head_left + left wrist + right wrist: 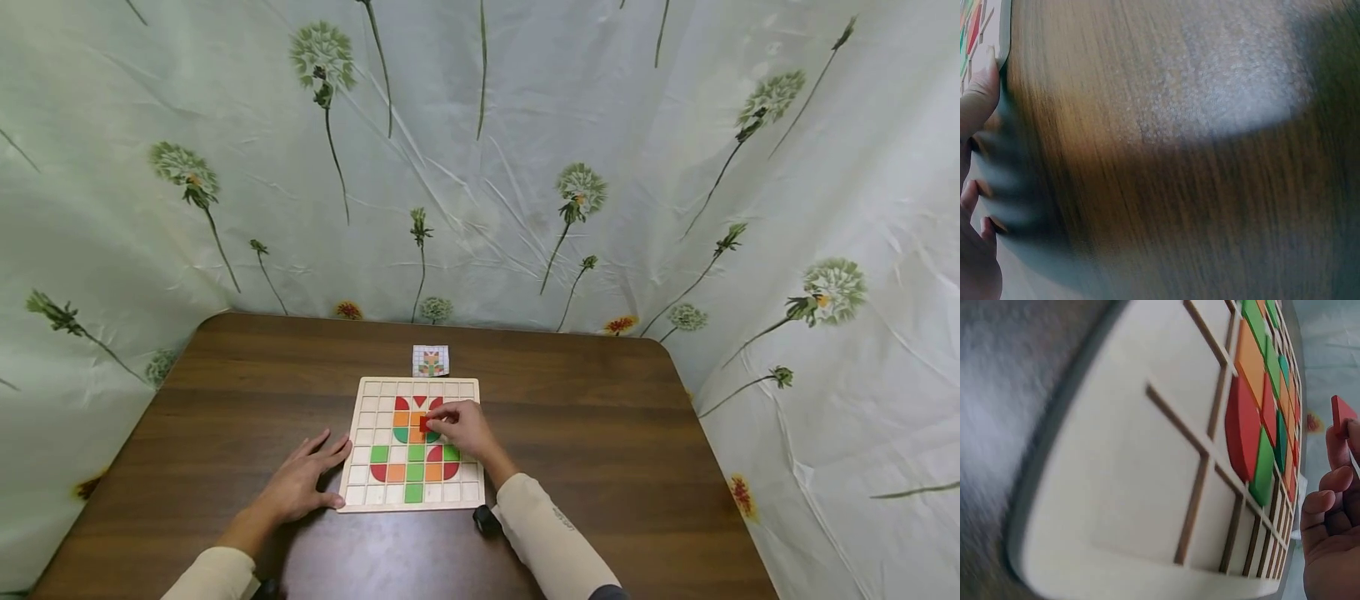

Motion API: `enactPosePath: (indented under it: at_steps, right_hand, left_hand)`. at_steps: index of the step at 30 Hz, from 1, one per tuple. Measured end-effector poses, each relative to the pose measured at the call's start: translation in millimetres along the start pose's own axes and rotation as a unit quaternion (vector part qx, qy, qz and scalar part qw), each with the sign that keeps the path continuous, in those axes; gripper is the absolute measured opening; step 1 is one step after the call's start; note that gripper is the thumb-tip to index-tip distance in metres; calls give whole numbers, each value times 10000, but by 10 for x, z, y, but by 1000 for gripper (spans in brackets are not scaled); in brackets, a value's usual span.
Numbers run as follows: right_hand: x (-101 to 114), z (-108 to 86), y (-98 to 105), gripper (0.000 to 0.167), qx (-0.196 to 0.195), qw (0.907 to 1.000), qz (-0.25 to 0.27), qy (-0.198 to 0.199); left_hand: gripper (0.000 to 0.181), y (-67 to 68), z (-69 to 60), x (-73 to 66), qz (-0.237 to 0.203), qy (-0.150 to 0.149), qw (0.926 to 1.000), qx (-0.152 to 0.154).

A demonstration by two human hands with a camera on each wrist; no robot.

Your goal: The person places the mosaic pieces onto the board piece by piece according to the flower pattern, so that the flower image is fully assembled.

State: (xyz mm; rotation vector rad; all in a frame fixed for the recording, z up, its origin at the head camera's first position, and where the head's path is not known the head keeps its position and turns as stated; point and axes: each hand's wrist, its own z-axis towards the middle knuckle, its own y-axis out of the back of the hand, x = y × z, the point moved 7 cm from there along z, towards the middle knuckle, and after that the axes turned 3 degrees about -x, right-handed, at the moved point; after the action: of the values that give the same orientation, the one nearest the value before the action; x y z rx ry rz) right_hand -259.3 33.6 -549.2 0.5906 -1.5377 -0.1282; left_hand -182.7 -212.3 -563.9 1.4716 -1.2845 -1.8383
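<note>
A pale wooden grid board (366,492) lies on the table with red, orange, green and teal tiles set in its cells. Above its upper middle, my right hand (461,427) pinches a red tile (1342,414) between thumb and fingertips, raised off the board in the right wrist view. My left hand (300,479) rests at the board's left edge with fingers spread, the thumb (984,90) touching the lower left corner. Part of the tile pattern is hidden behind my right hand in the head view.
A small printed pattern card (431,361) lies just beyond the board's far edge. The brown wooden table (600,433) extends to both sides. Behind it hangs a pale curtain (480,167) with a dandelion print.
</note>
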Motion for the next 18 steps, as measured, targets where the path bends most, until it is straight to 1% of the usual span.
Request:
enactPosePath:
  at_steps: [2,3,8,13,18]
  right_hand:
    - [28,-6,-61,17,124,9999,-82,-7]
    - [50,-8,-91,16,170,9997,-148,6]
    - [127,-10,-231,13,275,9981,-526,139]
    - [167,-5,-376,11,357,9970,-657,196]
    - [211,-7,-476,7,370,9949,-822,446]
  left_hand:
    - [93,10,-3,-3,11,-8,10000,-38]
    - [93,13,-4,2,-17,45,10000,-41]
    - [93,10,-6,8,21,87,10000,5]
    - [93,5,-15,12,17,67,10000,30]
    - [93,7,0,11,56,63,9999,55]
